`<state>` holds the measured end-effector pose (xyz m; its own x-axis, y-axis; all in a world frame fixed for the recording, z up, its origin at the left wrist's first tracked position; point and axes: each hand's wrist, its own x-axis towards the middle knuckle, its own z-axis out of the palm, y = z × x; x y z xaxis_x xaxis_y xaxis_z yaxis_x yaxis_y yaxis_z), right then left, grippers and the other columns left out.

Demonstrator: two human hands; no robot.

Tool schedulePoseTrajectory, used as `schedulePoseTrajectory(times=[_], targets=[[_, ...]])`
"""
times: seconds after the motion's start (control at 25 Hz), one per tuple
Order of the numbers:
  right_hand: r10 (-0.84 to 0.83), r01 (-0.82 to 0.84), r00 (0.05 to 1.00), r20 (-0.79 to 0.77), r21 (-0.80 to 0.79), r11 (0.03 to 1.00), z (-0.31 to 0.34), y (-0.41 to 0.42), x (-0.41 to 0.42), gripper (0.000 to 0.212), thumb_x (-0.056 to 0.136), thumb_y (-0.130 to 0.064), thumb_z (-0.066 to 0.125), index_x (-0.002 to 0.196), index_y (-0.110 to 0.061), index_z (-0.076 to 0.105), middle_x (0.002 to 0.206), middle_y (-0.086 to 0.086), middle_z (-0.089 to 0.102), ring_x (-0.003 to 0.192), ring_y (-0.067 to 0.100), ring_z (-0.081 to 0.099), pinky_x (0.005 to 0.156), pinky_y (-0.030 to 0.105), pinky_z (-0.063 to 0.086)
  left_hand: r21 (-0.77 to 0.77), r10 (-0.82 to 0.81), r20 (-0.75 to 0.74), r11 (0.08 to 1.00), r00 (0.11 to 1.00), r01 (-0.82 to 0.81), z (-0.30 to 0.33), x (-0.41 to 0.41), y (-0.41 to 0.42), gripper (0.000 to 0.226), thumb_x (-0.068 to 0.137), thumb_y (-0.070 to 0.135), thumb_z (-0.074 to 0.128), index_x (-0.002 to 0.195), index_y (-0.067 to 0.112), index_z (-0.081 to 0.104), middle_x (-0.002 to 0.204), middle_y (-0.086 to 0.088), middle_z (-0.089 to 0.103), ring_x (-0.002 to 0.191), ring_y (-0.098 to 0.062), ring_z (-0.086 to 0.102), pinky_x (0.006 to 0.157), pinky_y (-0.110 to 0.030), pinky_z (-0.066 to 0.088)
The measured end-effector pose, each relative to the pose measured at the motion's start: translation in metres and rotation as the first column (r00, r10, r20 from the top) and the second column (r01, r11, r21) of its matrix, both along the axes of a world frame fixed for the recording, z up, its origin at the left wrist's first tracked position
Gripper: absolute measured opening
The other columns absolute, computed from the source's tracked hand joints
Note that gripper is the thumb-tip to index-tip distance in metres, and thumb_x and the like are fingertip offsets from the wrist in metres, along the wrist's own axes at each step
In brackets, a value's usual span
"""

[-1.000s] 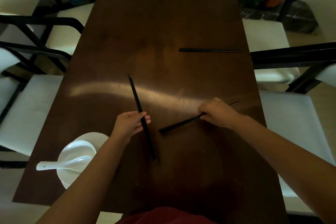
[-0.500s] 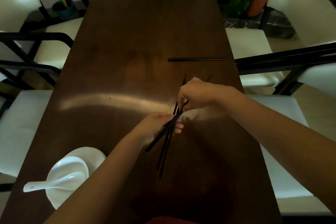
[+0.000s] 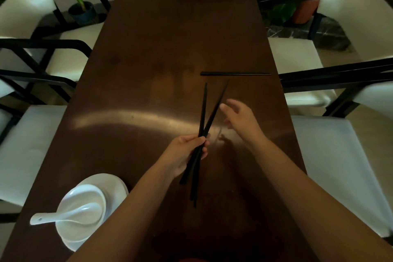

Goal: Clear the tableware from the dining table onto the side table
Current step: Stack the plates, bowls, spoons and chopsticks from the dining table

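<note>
since a second ago we've gathered both chopstick pairs [image 3: 203, 134] into our left hand [image 3: 184, 154], fingers clamped mid-shaft above the table [image 3: 170, 49], right hand [image 3: 239, 118] open; splayed tips could slip reaching the 1 o'clock pair [image 3: 235, 73].

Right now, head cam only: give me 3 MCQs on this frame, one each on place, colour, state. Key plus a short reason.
1. Where do the loose chopsticks lie?
A. Near the table's right edge, beyond the hands
B. In the bowl
C. On a chair seat

2. What colour is the spoon?
A. Black
B. White
C. Red

3. What is the right hand doing?
A. Gripping a plate
B. Holding the spoon
C. Open, holding nothing

Key:
1 A, they rest flat on the dining table by its right edge.
2 B, it is white, lying across the white bowl.
3 C, its fingers are spread and empty, while the left hand grips the held chopsticks.
</note>
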<state>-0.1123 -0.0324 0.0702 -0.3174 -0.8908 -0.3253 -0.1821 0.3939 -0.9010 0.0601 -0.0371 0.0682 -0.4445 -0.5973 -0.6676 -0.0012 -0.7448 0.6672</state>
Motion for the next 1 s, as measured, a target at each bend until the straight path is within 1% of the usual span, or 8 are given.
schedulePoseTrajectory(times=[0.04, 0.08, 0.16, 0.28, 0.36, 0.6, 0.8, 1.0], targets=[[0.013, -0.022, 0.981, 0.191, 0.046, 0.999, -0.006, -0.002, 0.002, 0.043, 0.093, -0.027, 0.051, 0.132, -0.009, 0.046, 0.102, -0.005, 0.059, 0.067, 0.007, 0.056, 0.057, 0.016, 0.044, -0.011, -0.028, 0.009, 1.0, 1.0, 0.028, 0.0, -0.001, 0.001, 0.02, 0.09, 0.005, 0.052, 0.105, 0.001, 0.064, 0.071, -0.001, 0.067, 0.064, -0.01, 0.062, 0.063, -0.021, 0.056], [0.026, -0.038, 0.963, 0.269, 0.038, 0.999, -0.01, -0.004, 0.003, 0.037, 0.094, -0.021, 0.049, 0.127, -0.004, 0.049, 0.094, -0.001, 0.063, 0.059, 0.007, 0.054, 0.051, 0.016, 0.043, -0.028, -0.065, 0.03, 0.997, 0.997, 0.066, 0.001, -0.002, 0.001, 0.02, 0.09, 0.005, 0.052, 0.104, 0.002, 0.065, 0.072, -0.001, 0.068, 0.065, -0.01, 0.063, 0.063, -0.021, 0.056], [0.029, -0.019, 0.961, 0.276, -0.038, 0.999, -0.009, -0.01, 0.004, 0.025, 0.093, -0.01, 0.05, 0.113, 0.001, 0.058, 0.085, 0.009, 0.066, 0.047, 0.004, 0.051, 0.043, 0.014, 0.04, -0.064, -0.13, 0.067, 0.989, 0.989, 0.134, 0.002, -0.005, 0.002, 0.019, 0.09, 0.006, 0.052, 0.102, 0.005, 0.067, 0.077, -0.001, 0.07, 0.069, -0.01, 0.066, 0.065, -0.021, 0.056], [-0.012, 0.042, 0.957, 0.291, -0.098, 0.994, -0.006, -0.013, 0.005, 0.01, 0.09, -0.004, 0.053, 0.092, -0.005, 0.063, 0.082, 0.017, 0.065, 0.038, 0.0, 0.048, 0.039, 0.012, 0.039, -0.078, -0.14, 0.041, 0.987, 0.989, 0.142, 0.003, -0.008, 0.001, 0.023, 0.093, 0.016, 0.048, 0.098, 0.007, 0.069, 0.083, -0.003, 0.073, 0.074, -0.012, 0.068, 0.066, -0.023, 0.056], [-0.005, 0.04, 0.955, 0.297, -0.111, 0.993, -0.003, -0.012, 0.004, 0.01, 0.09, -0.004, 0.053, 0.087, -0.009, 0.062, 0.079, 0.014, 0.065, 0.038, 0.0, 0.048, 0.04, 0.012, 0.039, -0.08, -0.127, 0.032, 0.988, 0.991, 0.129, 0.004, -0.01, 0.001, 0.028, 0.095, 0.021, 0.045, 0.098, 0.007, 0.069, 0.085, -0.003, 0.074, 0.076, -0.013, 0.069, 0.065, -0.024, 0.056], [0.133, -0.099, 0.947, 0.293, -0.129, 0.987, 0.001, -0.008, 0.011, 0.012, 0.09, -0.002, 0.054, 0.099, -0.004, 0.06, 0.078, 0.003, 0.068, 0.044, -0.002, 0.053, 0.045, 0.01, 0.042, -0.08, -0.066, 0.048, 0.994, 0.997, 0.07, 0.008, -0.015, -0.01, 0.025, 0.093, 0.022, 0.048, 0.098, 0.009, 0.069, 0.083, -0.005, 0.073, 0.074, -0.015, 0.068, 0.069, -0.03, 0.055], [0.144, -0.12, 0.948, 0.284, -0.098, 0.988, -0.002, -0.021, 0.003, 0.01, 0.09, -0.002, 0.053, 0.089, -0.009, 0.059, 0.077, 0.005, 0.067, 0.042, -0.001, 0.05, 0.043, 0.011, 0.041, -0.083, -0.158, 0.077, 0.983, 0.984, 0.165, 0.003, -0.01, -0.012, 0.018, 0.091, 0.015, 0.053, 0.098, 0.01, 0.069, 0.088, -0.004, 0.075, 0.082, -0.015, 0.07, 0.069, -0.026, 0.056], [0.178, -0.171, 0.921, 0.346, -0.049, 0.984, -0.011, -0.046, -0.005, 0.008, 0.089, -0.005, 0.057, 0.084, -0.01, 0.06, 0.08, 0.008, 0.066, 0.046, 0.002, 0.052, 0.045, 0.014, 0.043, -0.051, -0.056, 0.038, 0.997, 0.998, 0.058, -0.008, -0.005, -0.018, 0.015, 0.086, 0.008, 0.057, 0.094, 0.006, 0.069, 0.073, 0.0, 0.072, 0.065, -0.01, 0.067, 0.061, -0.02, 0.054]])
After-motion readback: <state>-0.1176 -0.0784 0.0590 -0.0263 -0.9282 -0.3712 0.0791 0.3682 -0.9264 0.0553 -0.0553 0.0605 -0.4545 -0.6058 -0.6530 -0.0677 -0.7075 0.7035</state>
